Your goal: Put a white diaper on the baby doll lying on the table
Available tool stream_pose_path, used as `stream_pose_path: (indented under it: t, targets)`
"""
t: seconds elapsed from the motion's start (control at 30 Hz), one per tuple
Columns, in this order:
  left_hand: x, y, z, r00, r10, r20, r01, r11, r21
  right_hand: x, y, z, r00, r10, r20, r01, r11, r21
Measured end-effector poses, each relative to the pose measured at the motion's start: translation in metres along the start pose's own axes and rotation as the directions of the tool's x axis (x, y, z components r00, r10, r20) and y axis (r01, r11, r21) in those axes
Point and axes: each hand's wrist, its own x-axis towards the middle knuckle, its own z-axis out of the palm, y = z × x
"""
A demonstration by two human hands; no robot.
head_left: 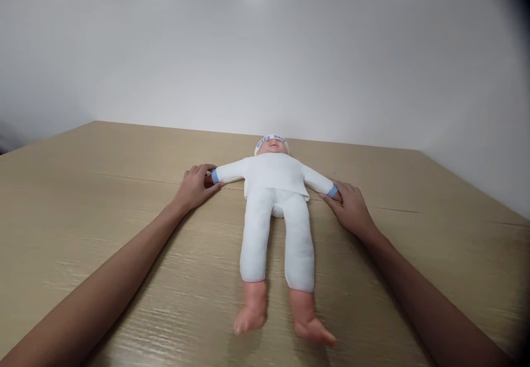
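The only lettering is dark blue print along the band of the white knitted cap [271, 138] on the cloth-bodied baby doll [275, 201]. It seems to read "Happy Baby", though it is too small to be sure.

Bright even overhead light, soft shadows, dark vignette at right edge, slight blur

Doll [276, 201] at frame centre: plain white suit, light blue cuffs at both wrists, white cap with a blue-lettered band, pinkish-peach bare feet at lower centre. Desk [83, 201] is pale tan with fine streaky wood grain, darker seam lines crossing it. Wall [265, 52] across the upper frame is plain off-white, no pattern.
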Motion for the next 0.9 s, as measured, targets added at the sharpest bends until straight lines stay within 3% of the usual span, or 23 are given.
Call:
stream_pose_path:
  t: [0.27,0.53,0.63,0.73,0.83,0.9]
  targets:
    - [-0.007,0.007,-0.004,0.999,-0.028,-0.024,0.028,0.999,0.027,-0.008,-0.006,0.001,0.999,0.026,-0.047,-0.030,0.997,-0.072]
    - [-0.058,0.041,-0.025,0.987,-0.109,-0.120,0.119,0.990,0.079,-0.066,-0.050,-0.020,0.961,0.179,-0.213,-0.192,0.980,-0.045]
    - [-0.080,0.071,-0.043,0.985,-0.100,-0.142,0.103,0.995,0.014,-0.093,-0.085,-0.037,0.931,0.235,-0.278,-0.232,0.972,0.044]
    - [-0.114,0.121,-0.071,0.980,-0.066,-0.188,0.050,0.995,-0.088,-0.133,-0.134,-0.069,0.913,0.273,-0.303,-0.248,0.962,0.118]
    - [-0.182,0.177,-0.092,0.979,-0.001,-0.204,-0.047,0.972,-0.231,-0.205,-0.184,-0.105,0.906,0.294,-0.306,-0.227,0.945,0.236]
    - [-0.247,0.206,-0.091,0.988,0.064,-0.138,-0.109,0.931,-0.350,-0.271,-0.208,-0.120,0.901,0.325,-0.289,-0.244,0.928,0.282]
